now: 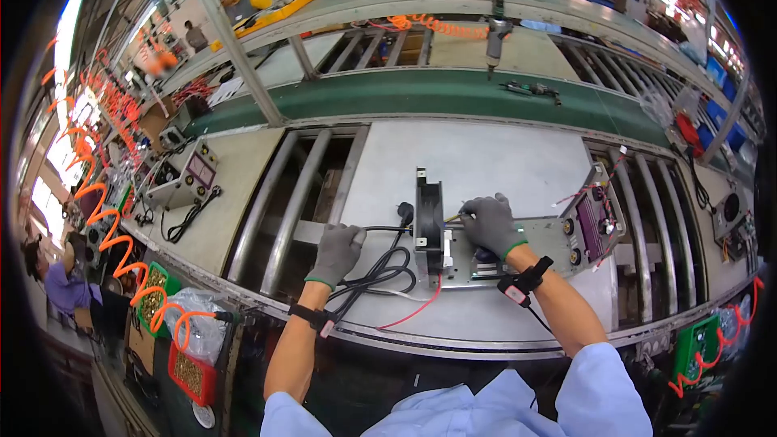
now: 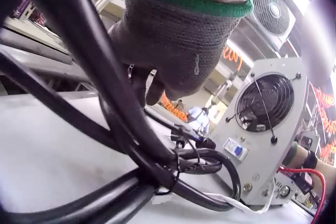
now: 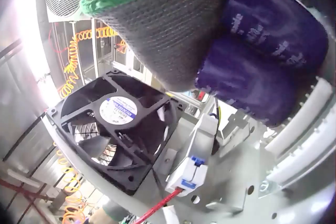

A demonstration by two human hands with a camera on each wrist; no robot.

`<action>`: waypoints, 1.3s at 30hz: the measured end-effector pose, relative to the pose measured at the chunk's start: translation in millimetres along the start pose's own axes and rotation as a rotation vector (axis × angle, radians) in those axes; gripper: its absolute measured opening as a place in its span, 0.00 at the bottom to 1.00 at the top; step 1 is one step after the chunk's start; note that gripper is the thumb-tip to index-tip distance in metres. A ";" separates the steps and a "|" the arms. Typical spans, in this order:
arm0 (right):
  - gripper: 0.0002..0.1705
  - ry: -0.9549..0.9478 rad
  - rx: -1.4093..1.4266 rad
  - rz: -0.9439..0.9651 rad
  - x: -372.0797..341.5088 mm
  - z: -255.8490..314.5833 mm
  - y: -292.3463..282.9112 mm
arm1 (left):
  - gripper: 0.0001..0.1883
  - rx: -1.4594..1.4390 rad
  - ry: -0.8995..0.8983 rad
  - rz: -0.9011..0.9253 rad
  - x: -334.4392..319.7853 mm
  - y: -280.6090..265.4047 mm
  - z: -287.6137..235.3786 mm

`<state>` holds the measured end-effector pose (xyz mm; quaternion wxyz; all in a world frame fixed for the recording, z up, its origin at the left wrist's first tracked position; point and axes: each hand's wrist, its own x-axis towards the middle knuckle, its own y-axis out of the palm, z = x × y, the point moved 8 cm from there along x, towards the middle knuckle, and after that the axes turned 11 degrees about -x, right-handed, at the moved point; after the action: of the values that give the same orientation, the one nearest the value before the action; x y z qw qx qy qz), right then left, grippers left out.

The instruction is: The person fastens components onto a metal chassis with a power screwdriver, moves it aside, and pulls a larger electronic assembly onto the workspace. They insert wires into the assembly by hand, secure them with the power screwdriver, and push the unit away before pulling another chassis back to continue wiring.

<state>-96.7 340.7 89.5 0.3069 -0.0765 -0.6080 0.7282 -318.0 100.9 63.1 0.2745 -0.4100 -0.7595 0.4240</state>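
My gloved left hand (image 1: 336,254) grips a black power cable (image 1: 384,228) that runs to the panel; a loop of the same cable (image 2: 100,56) crosses the left wrist view. A black fan (image 1: 429,214) stands upright on the end panel (image 2: 257,166) of a metal chassis (image 1: 534,235). Behind the fan, my right hand (image 1: 490,224) is curled over the chassis, pinching a thin yellow-green wire (image 1: 453,218); its fingertips are mostly hidden. The right wrist view shows the fan (image 3: 118,124), a white switch block (image 3: 191,163) with a red wire (image 3: 160,206), and purple capacitors (image 3: 252,79) beside the glove (image 3: 168,35).
A purple-faced panel (image 1: 592,226) stands at the chassis's right end. Metal rollers (image 1: 295,202) flank the white work surface (image 1: 469,154). Another unit (image 1: 188,178) is at left. A power driver (image 1: 495,42) hangs overhead; red and green screw bins (image 1: 191,375) sit lower left.
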 end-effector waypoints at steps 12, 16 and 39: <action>0.14 0.358 0.281 -0.002 -8.3 -38.7 -12.0 | 0.07 -0.116 0.182 -0.271 -1.6 -5.2 -49.6; 0.13 0.436 0.415 -0.123 -10.4 -52.2 -13.3 | 0.07 0.183 0.542 -0.011 -24.2 13.4 -106.5; 0.09 0.590 0.805 -0.505 -37.6 -107.5 -22.3 | 0.29 -0.229 -0.327 0.431 -66.5 22.5 -34.6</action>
<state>-6.6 412.2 73.7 0.6340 -0.0057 -0.1698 0.7544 -248.7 65.3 55.9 0.0038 -0.5164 -0.7319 0.4445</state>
